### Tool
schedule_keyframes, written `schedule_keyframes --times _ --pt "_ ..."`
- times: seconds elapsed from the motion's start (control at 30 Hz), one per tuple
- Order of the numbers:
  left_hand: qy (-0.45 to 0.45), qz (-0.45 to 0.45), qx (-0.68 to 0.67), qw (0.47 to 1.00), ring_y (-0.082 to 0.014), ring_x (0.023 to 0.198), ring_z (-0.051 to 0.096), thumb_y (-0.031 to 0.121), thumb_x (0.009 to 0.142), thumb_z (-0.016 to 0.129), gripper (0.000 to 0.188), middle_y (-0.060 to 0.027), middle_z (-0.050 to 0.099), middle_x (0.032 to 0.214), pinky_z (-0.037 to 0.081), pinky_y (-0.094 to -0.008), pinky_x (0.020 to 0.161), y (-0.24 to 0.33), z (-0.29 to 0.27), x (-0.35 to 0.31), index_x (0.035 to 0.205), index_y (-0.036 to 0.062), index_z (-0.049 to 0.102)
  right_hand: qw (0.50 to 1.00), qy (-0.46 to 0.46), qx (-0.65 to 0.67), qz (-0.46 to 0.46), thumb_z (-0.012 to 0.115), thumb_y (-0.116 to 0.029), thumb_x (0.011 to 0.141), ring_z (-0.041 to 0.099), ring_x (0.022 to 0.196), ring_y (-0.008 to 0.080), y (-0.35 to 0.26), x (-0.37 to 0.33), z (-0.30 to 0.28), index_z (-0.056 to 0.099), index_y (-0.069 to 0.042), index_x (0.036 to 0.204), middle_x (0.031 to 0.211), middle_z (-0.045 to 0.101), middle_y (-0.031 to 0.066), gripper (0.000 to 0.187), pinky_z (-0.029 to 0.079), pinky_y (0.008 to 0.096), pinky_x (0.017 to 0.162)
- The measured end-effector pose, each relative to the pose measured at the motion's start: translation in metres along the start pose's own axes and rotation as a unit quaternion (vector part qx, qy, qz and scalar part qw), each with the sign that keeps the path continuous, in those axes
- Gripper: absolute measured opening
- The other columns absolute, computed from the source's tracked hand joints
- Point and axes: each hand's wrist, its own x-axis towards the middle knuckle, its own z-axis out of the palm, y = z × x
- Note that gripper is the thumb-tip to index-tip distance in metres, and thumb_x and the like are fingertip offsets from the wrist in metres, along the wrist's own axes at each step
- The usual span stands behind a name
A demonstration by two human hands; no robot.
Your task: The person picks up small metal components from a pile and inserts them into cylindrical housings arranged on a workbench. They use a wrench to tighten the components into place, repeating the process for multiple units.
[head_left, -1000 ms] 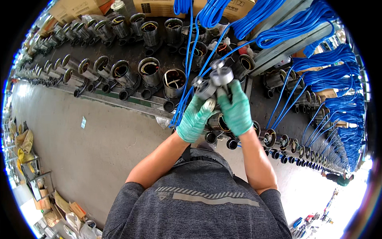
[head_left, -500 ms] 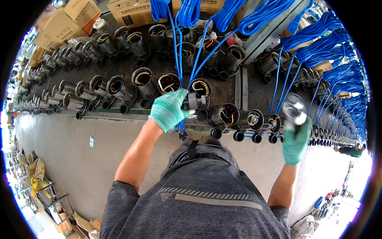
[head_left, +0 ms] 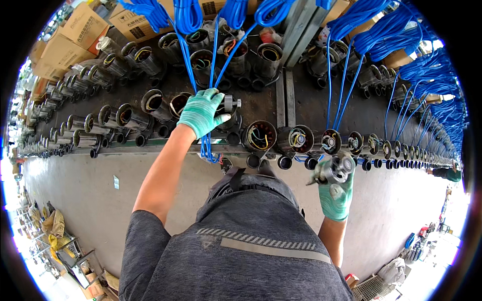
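Observation:
In a green glove, my left hand [head_left: 201, 114] is closed round a bundle of blue cables [head_left: 207, 148], whose loose ends hang below the bench edge. A small dark metal piece with a stub shaft [head_left: 229, 104] sticks out beside its fingers and seems held with the cables. To the right, off the bench edge, my gloved right hand [head_left: 336, 200] grips a round metal part with ring-shaped openings [head_left: 335, 170]. Between the hands stands an open metal cylinder with wires inside [head_left: 260, 136]. Other cylinders are partly hidden behind my left hand.
Rows of metal cylinders with black feet [head_left: 131, 118] line the dark bench [head_left: 261, 103] on both sides. Blue cable coils [head_left: 188, 16] hang above. A metal post [head_left: 300, 32] rises at the back, near cardboard boxes [head_left: 83, 27]. A rack [head_left: 75, 261] stands at lower left.
My right hand has come down and toward me with the round metal part, out from over the cylinders. My left hand keeps its hold on the cables; the whole view has shifted.

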Motion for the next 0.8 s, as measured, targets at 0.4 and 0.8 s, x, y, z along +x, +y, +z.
schedule_keyframes --times 0.4,0.8 --pt "-0.157 0.122 -0.164 0.966 -0.0382 0.117 0.070 0.049 0.096 0.074 0.068 -0.0183 0.065 0.141 0.056 -0.0474 0.099 0.115 -0.016 0.000 0.147 0.0062 0.062 0.956 -0.100 -0.277 0.009 0.090 -0.010 0.087 0.069 0.108 0.0158 -0.009 0.034 -0.002 0.062 -0.011 0.127 0.121 0.068 0.0042 0.049 0.061 0.0330 0.095" --pt "-0.345 0.017 -0.152 0.926 -0.0325 0.080 0.079 0.040 0.096 0.077 0.066 -0.0199 0.076 0.119 0.063 -0.0445 0.072 0.143 -0.023 0.029 0.147 0.0019 0.057 0.876 -0.097 -0.453 -0.133 0.093 -0.007 0.078 0.070 0.113 0.0272 -0.012 0.042 -0.011 0.068 -0.009 0.121 0.128 0.063 0.0118 0.050 0.063 0.0375 0.091"
